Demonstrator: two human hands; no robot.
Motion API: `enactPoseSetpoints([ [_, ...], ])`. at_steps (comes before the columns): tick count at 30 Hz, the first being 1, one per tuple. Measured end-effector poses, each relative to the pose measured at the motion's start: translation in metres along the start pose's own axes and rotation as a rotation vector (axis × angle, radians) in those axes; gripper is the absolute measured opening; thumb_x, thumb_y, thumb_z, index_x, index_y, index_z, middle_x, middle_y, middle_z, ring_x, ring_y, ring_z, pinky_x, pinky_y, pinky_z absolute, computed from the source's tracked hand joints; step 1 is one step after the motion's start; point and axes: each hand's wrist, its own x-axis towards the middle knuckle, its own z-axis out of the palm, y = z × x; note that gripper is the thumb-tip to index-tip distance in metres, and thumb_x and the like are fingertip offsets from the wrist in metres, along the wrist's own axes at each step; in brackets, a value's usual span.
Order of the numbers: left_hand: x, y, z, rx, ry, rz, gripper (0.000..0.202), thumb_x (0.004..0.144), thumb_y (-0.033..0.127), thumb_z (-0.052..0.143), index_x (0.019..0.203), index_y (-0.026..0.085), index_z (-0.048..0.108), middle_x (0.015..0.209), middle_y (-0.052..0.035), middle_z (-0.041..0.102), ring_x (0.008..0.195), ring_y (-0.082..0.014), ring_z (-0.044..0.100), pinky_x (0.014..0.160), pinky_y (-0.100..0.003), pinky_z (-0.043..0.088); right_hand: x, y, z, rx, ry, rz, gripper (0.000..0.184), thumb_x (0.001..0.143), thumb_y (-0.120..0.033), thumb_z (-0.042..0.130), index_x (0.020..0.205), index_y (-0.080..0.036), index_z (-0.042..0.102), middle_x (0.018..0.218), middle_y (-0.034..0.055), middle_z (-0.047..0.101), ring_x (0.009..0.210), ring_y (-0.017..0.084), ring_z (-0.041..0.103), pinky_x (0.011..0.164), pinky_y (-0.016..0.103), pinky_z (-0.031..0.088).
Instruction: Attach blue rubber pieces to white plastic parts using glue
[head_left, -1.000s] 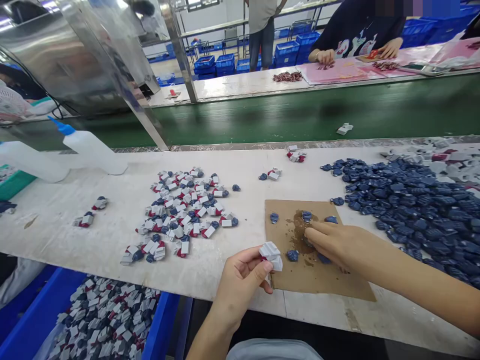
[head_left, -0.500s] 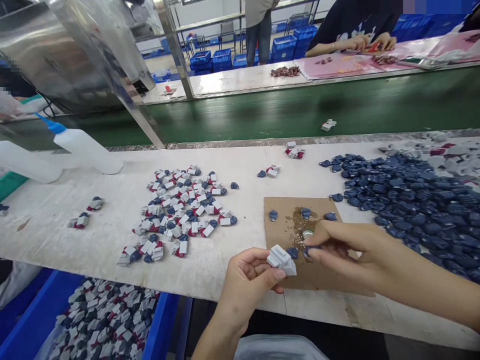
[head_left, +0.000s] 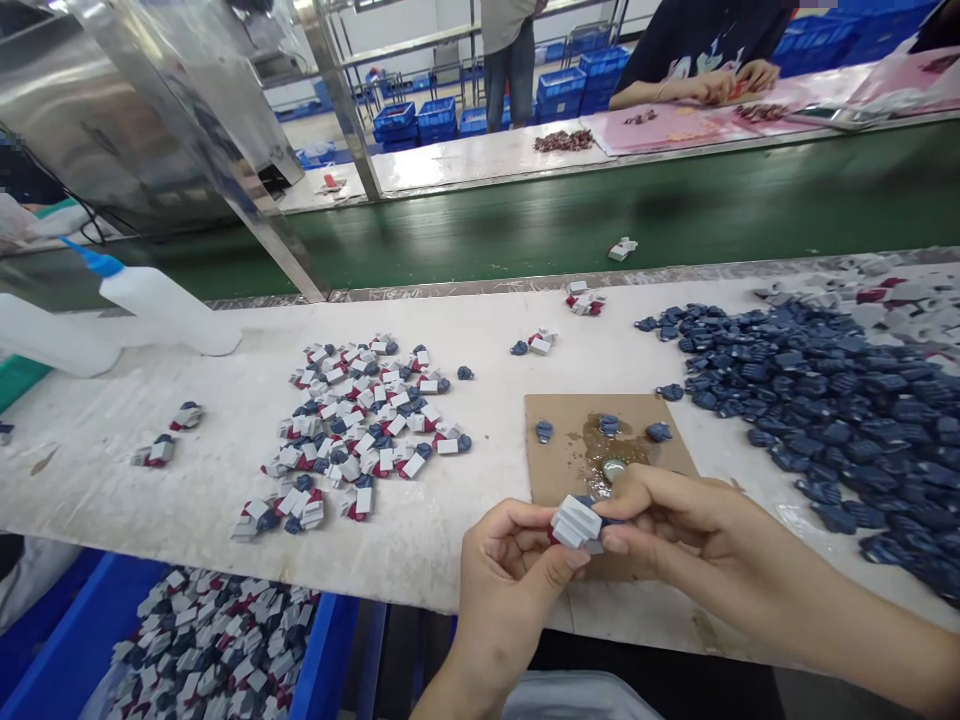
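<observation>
Fingers (head_left: 556,568) of the left hand (head_left: 504,578) pinch a ridged, blocky grey-and-maroon piece (head_left: 576,522) over the brown cardboard sheet (head_left: 547,478); those of the right hand (head_left: 675,518) hold a half-hidden dark-blue piece (head_left: 610,519) just beside it. Both hands block my view of the sheet's near part. Knobbly dark-blue pieces (head_left: 817,420) lie heaped rightward on the scuffed white table (head_left: 405,565); beyond stretches a green belt (head_left: 480,235).

We're seeing a bare left hand (head_left: 514,575) and a bare right hand (head_left: 671,525), forearms (head_left: 847,615) uncovered too, and we're catching pale grey cloth (head_left: 581,697) below.
</observation>
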Motion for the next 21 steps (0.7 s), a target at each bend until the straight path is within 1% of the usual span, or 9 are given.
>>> enactPoseSetpoints([
  [2, 0.002, -0.006, -0.001, 0.011, -0.003, 0.010, 0.025, 0.059, 0.027, 0.091, 0.071, 0.017, 0.070, 0.063, 0.0006, 0.074, 0.057, -0.0100, 0.065, 0.059, -0.020, 0.053, -0.003, 0.010, 0.007, 0.096, 0.048, -0.012, 0.027, 0.089, -0.046, 0.059, 0.081, -0.020, 0.063, 0.072, 0.0027, 0.066, 0.060, 0.014, 0.062, 0.051, 0.023, 0.050],
  [4, 0.003, -0.010, -0.003, 0.020, -0.026, 0.001, 0.025, 0.061, 0.028, 0.090, 0.071, 0.017, 0.070, 0.064, -0.0002, 0.074, 0.058, -0.0117, 0.067, 0.060, -0.022, 0.054, -0.005, 0.016, 0.013, 0.172, 0.089, 0.003, 0.028, 0.090, -0.048, 0.059, 0.081, -0.021, 0.064, 0.072, 0.0017, 0.064, 0.055, 0.011, 0.057, 0.048, 0.021, 0.048],
  [6, 0.003, -0.013, -0.004, 0.012, -0.023, -0.003, 0.025, 0.062, 0.029, 0.089, 0.071, 0.018, 0.068, 0.064, -0.0001, 0.074, 0.059, -0.0125, 0.067, 0.060, -0.023, 0.055, -0.007, 0.017, 0.019, 0.230, 0.118, 0.047, 0.031, 0.089, -0.050, 0.060, 0.079, -0.021, 0.064, 0.070, 0.0006, 0.062, 0.051, 0.010, 0.052, 0.046, 0.021, 0.046],
  [8, 0.002, -0.014, -0.003, -0.005, 0.013, 0.008, 0.027, 0.062, 0.032, 0.089, 0.069, 0.018, 0.067, 0.063, 0.0004, 0.073, 0.059, -0.0130, 0.068, 0.060, -0.023, 0.055, -0.005, 0.016, 0.023, 0.275, 0.132, 0.070, 0.033, 0.088, -0.052, 0.061, 0.078, -0.021, 0.064, 0.067, 0.0001, 0.060, 0.052, 0.010, 0.052, 0.047, 0.021, 0.047],
  [12, 0.007, -0.010, -0.004, 0.039, 0.044, 0.012, 0.032, 0.063, 0.039, 0.088, 0.069, 0.018, 0.065, 0.061, 0.0005, 0.071, 0.060, -0.0126, 0.066, 0.060, -0.022, 0.053, 0.006, 0.016, 0.025, 0.310, 0.039, 0.049, 0.030, 0.089, -0.049, 0.062, 0.080, -0.021, 0.065, 0.071, 0.0011, 0.063, 0.062, 0.013, 0.062, 0.053, 0.022, 0.051],
  [15, 0.017, -0.002, -0.017, 0.209, 0.017, 0.011, 0.034, 0.063, 0.045, 0.086, 0.074, 0.017, 0.069, 0.066, -0.0025, 0.072, 0.060, -0.0149, 0.064, 0.055, -0.024, 0.051, 0.018, 0.016, 0.021, 0.219, -0.010, 0.038, 0.032, 0.091, -0.052, 0.057, 0.085, -0.022, 0.068, 0.071, 0.0005, 0.062, 0.058, 0.011, 0.059, 0.053, 0.021, 0.050],
  [17, 0.023, 0.007, -0.033, 0.494, 0.054, 0.140, 0.031, 0.069, 0.044, 0.081, 0.085, 0.019, 0.074, 0.075, -0.0054, 0.073, 0.067, -0.0189, 0.066, 0.060, -0.028, 0.053, 0.024, 0.017, 0.013, 0.097, 0.039, -0.003, 0.037, 0.092, -0.055, 0.052, 0.092, -0.023, 0.070, 0.071, 0.0012, 0.062, 0.056, 0.012, 0.057, 0.052, 0.022, 0.050],
  [19, 0.029, 0.019, -0.053, 0.936, 0.177, 0.419, 0.027, 0.078, 0.038, 0.074, 0.100, 0.022, 0.075, 0.089, -0.0088, 0.074, 0.084, -0.0248, 0.066, 0.074, -0.036, 0.053, 0.024, 0.019, 0.000, -0.015, 0.178, -0.038, 0.043, 0.094, -0.058, 0.045, 0.099, -0.024, 0.070, 0.070, 0.0027, 0.063, 0.056, 0.014, 0.059, 0.050, 0.024, 0.051],
  [21, 0.035, 0.035, -0.073, 1.385, 0.350, 0.762, 0.035, 0.083, 0.033, 0.069, 0.116, 0.022, 0.070, 0.107, -0.0140, 0.072, 0.098, -0.0309, 0.061, 0.086, -0.045, 0.049, 0.018, 0.028, -0.016, -0.126, 0.363, -0.049, 0.046, 0.096, -0.057, 0.038, 0.102, -0.024, 0.069, 0.067, 0.0032, 0.064, 0.051, 0.015, 0.058, 0.046, 0.025, 0.051],
])
